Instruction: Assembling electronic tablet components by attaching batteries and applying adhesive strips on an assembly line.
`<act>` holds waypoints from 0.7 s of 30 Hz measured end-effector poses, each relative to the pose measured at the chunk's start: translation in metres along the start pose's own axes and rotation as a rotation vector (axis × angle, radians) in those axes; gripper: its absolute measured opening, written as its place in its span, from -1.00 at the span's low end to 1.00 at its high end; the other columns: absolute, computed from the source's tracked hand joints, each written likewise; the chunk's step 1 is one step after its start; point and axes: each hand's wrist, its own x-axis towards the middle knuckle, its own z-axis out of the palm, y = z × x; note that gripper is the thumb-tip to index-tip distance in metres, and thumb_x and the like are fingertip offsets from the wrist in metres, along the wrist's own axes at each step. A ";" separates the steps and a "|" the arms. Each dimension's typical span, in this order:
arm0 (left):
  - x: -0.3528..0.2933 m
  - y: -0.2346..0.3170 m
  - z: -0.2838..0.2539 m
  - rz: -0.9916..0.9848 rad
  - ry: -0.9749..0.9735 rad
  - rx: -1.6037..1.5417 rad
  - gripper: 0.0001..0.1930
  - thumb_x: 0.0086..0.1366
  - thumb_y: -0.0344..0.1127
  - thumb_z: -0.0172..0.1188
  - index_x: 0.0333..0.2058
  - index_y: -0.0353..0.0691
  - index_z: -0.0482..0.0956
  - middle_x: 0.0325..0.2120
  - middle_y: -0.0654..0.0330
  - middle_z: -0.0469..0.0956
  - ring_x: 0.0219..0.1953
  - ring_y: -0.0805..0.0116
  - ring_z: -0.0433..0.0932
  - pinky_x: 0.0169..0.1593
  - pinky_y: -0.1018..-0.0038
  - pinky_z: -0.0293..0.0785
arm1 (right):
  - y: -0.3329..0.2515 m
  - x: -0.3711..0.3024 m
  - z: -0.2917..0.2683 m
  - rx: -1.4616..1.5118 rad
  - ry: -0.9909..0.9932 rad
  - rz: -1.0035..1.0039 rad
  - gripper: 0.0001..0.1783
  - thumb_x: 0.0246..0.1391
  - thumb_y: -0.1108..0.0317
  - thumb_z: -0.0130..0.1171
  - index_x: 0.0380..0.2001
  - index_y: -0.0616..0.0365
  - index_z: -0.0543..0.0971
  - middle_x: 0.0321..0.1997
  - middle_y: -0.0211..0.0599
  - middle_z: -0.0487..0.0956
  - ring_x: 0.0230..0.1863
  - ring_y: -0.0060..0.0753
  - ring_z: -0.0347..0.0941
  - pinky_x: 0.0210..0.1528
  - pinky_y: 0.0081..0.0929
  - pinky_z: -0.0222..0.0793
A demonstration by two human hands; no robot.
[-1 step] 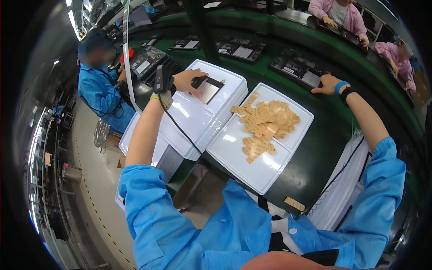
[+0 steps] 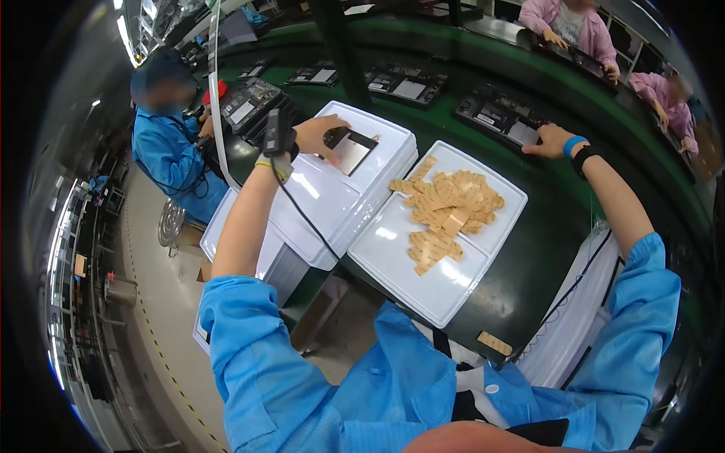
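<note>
My left hand [image 2: 317,137] is closed at the edge of a flat silver-and-black rectangular part [image 2: 353,154], thumb along its near side. That part is over the top white plastic tray [image 2: 313,204] of a stack at the left. Farther right, my right hand [image 2: 553,142] grips the near right corner of an opened black laptop base [image 2: 491,112], beside a silver rectangle in it. Its fingertips are partly hidden. Between my arms, a white tray [image 2: 393,260] holds a heap of tan paper-like strips [image 2: 461,200].
Several more opened laptop bases [image 2: 406,84] line the green bench. A black cable [image 2: 302,215] runs from my left wrist across the trays. One tan strip [image 2: 495,343] lies near the bench's front edge. A co-worker in blue [image 2: 170,147] is at the left; others in pink [image 2: 581,34] work opposite.
</note>
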 end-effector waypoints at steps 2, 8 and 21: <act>0.000 0.008 0.002 0.011 0.132 0.180 -0.14 -0.26 -0.09 0.66 0.08 -0.12 0.48 0.35 -0.13 0.26 0.43 -0.12 0.15 0.41 0.05 0.13 | -0.010 0.000 -0.018 0.044 0.063 -0.023 -0.17 0.10 -0.30 0.23 -0.15 0.48 0.62 -0.08 0.36 0.62 -0.02 0.26 0.58 0.09 -0.11 0.50; 0.014 0.012 -0.014 0.050 0.161 0.148 -0.23 -0.27 -0.01 0.66 -0.11 -0.21 0.47 0.03 -0.03 0.53 0.17 -0.07 0.45 0.14 0.14 0.38 | -0.078 -0.029 -0.062 0.107 0.402 -0.301 -0.41 0.23 -0.03 0.18 0.05 0.31 0.55 -0.01 0.11 0.64 0.01 0.16 0.56 0.10 -0.08 0.48; 0.036 0.186 0.037 0.275 0.955 -0.722 -0.37 0.15 -0.31 0.51 0.20 -0.13 0.50 -0.28 0.19 0.67 -0.29 0.52 0.60 -0.22 0.55 0.53 | -0.167 -0.073 -0.019 1.464 0.448 -0.405 -0.60 0.42 0.20 0.08 0.11 0.32 0.51 -0.07 -0.22 0.67 -0.12 -0.53 0.58 -0.04 -0.54 0.52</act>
